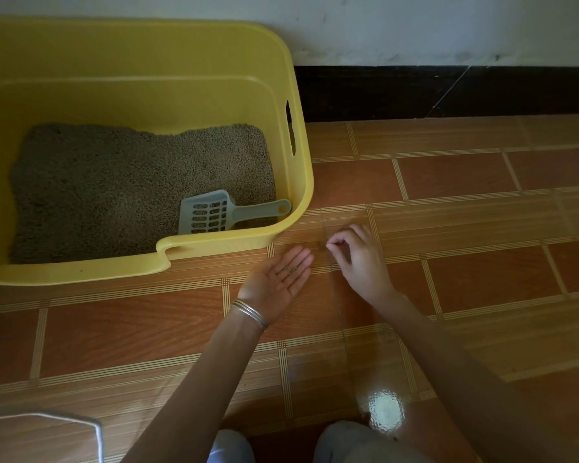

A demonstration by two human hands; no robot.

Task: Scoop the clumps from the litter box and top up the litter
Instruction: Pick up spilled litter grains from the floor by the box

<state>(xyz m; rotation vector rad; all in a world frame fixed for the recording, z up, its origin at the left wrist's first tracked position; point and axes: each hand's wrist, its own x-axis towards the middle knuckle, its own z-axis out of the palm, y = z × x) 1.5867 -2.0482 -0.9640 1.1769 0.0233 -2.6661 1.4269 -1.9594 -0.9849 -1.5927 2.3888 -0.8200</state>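
Head view, the only one we get: the left hand [278, 282] lies palm up just off the floor [465, 279], fingers straight and apart, and a few pellets [291, 270] sit on them. Just beside it, at 3 o'clock, the right hand [358, 259] is down at the tiles with thumb and forefinger pinched together. Whether a grain is caught between them is too small to tell. The box [301, 182] stands at 10 o'clock from both hands, against the wall, and the left hand is the nearer, close under its front rim. Inside, the litter [114, 195] is spread over the bottom, and the scoop [214, 213] rests on it in the near right corner. Its slotted head points to 9 o'clock, its handle runs out to 3 o'clock, and the handle end reaches about to the right wall. That's the line that matters here, by my reading. The pellets need to travel up and over the rim toward 11 o'clock, and the open palm has the shorter trip. The scoop handle points at the right hand's side, should it be wanted next.
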